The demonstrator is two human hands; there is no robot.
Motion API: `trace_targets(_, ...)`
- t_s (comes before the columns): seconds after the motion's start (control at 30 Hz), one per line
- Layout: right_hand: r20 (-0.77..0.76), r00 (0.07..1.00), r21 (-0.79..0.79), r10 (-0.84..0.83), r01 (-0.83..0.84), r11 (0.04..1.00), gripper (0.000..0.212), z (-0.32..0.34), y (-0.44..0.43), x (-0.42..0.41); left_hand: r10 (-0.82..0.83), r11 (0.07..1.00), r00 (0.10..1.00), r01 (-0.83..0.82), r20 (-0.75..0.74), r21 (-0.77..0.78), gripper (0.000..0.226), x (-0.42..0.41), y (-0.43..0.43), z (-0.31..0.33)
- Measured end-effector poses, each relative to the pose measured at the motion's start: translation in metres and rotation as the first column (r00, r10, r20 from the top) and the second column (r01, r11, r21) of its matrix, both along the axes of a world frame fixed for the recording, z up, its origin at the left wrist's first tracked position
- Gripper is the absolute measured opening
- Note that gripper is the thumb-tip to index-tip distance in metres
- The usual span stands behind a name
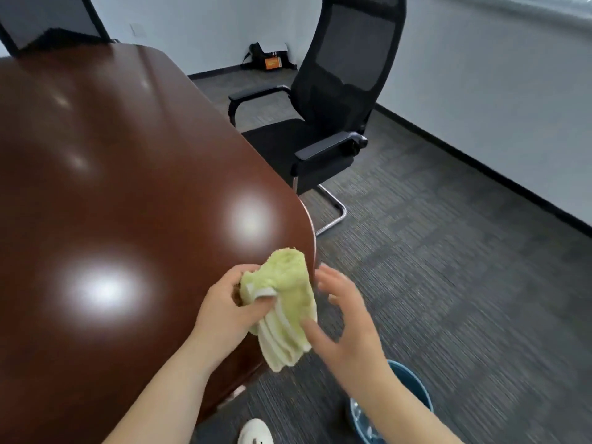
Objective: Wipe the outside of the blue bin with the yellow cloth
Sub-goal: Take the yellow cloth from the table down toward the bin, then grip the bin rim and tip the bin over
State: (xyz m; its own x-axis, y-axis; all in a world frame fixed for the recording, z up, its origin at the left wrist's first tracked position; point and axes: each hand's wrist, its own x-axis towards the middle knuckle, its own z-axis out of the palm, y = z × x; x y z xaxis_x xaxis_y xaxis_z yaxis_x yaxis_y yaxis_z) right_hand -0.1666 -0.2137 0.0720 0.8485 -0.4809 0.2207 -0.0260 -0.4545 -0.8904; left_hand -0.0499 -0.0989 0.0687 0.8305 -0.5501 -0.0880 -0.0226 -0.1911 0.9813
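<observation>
Grey carpet floor (448, 283) under blue bin (413, 389), black chair (320, 145), brown table (112, 155).

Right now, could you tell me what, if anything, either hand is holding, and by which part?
The left hand grips the folded yellow cloth by its upper left edge. The right hand is open beside the cloth, holding nothing.

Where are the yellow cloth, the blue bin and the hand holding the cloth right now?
yellow cloth (283, 302): head view, middle of the bunched fabric.
blue bin (413, 384): head view, far rim, on the floor beside the right forearm.
left hand (229, 304): head view, back of the hand gripping the cloth.
</observation>
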Motion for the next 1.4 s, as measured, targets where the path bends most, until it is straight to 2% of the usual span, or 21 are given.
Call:
trace_targets(0.07, -0.070, 0.995, 0.170, -0.074, 0.085, 0.982, 0.070, 0.011, -0.035, -0.037, -0.215, 0.976, 0.976, 0.214, -0.019, -0.052, 0.031, -0.034, -0.022, 0.018)
trace_targets(0.13, -0.136, 0.990, 0.356, 0.046, 0.005, 0.934, 0.072, 0.020, -0.067, -0.081, -0.346, 0.933, 0.937, 0.340, -0.040, -0.115, 0.031, -0.075, -0.049, 0.032)
trace_targets(0.2, -0.155, 0.970, 0.491, 0.186, -0.087, 0.866, 0.062, 0.025, -0.091, -0.131, -0.419, 0.900, 0.905, 0.402, -0.075, -0.169, 0.033, -0.121, -0.076, 0.036)
trace_targets(0.27, -0.203, 0.962, 0.492, 0.181, -0.060, 0.869, 0.050, 0.024, -0.110, -0.184, -0.479, 0.871, 0.868, 0.452, -0.131, -0.191, 0.037, -0.169, -0.101, 0.029)
trace_targets(0.4, -0.277, 0.955, 0.382, -0.108, 0.213, 0.899, 0.033, 0.003, -0.143, -0.275, -0.549, 0.835, 0.782, 0.504, -0.296, -0.218, 0.064, -0.258, -0.146, 0.004)
trace_targets(0.53, -0.335, 0.914, 0.323, -0.228, 0.339, 0.884, 0.033, -0.016, -0.158, -0.336, -0.428, 0.899, 0.871, 0.438, -0.241, -0.016, 0.080, -0.334, -0.186, -0.017)
trace_targets(0.63, -0.355, 0.901, 0.382, -0.249, 0.382, 0.841, 0.035, -0.034, -0.166, -0.367, -0.353, 0.935, 0.913, 0.353, -0.205, -0.037, 0.049, -0.370, -0.212, -0.034)
trace_targets(0.77, -0.340, 0.905, 0.520, -0.254, 0.406, 0.751, 0.048, -0.070, -0.171, -0.394, -0.388, 0.922, 0.908, 0.384, -0.157, -0.054, 0.032, -0.388, -0.239, -0.065)
trace_targets(0.93, -0.426, 0.820, 0.541, -0.383, 0.570, 0.619, 0.042, -0.164, -0.183, -0.410, -0.419, 0.885, 0.864, 0.458, -0.280, 0.087, 0.037, -0.398, -0.268, -0.165)
trace_targets(1.0, -0.449, 0.784, 0.528, -0.428, 0.619, 0.581, 0.041, -0.217, -0.193, -0.415, -0.415, 0.874, 0.854, 0.470, -0.314, 0.125, 0.025, -0.398, -0.273, -0.223)
trace_targets(1.1, -0.492, 0.685, 0.468, -0.536, 0.728, 0.501, 0.044, -0.299, -0.203, -0.422, -0.457, 0.835, 0.851, 0.511, -0.260, 0.204, 0.009, -0.383, -0.269, -0.312)
trace_targets(1.2, -0.512, 0.571, 0.383, -0.641, 0.820, 0.425, 0.046, -0.375, -0.207, -0.424, -0.508, 0.743, 0.843, 0.533, -0.177, 0.405, 0.009, -0.363, -0.259, -0.399)
trace_targets(1.33, -0.514, 0.482, 0.293, -0.710, 0.876, 0.382, 0.044, -0.463, -0.212, -0.413, -0.623, 0.593, 0.780, 0.520, -0.059, 0.615, 0.041, -0.355, -0.257, -0.492)
trace_targets(1.4, -0.509, 0.456, 0.245, -0.731, 0.890, 0.384, 0.044, -0.501, -0.217, -0.407, -0.669, 0.559, 0.743, 0.488, 0.018, 0.670, 0.053, -0.356, -0.261, -0.529)
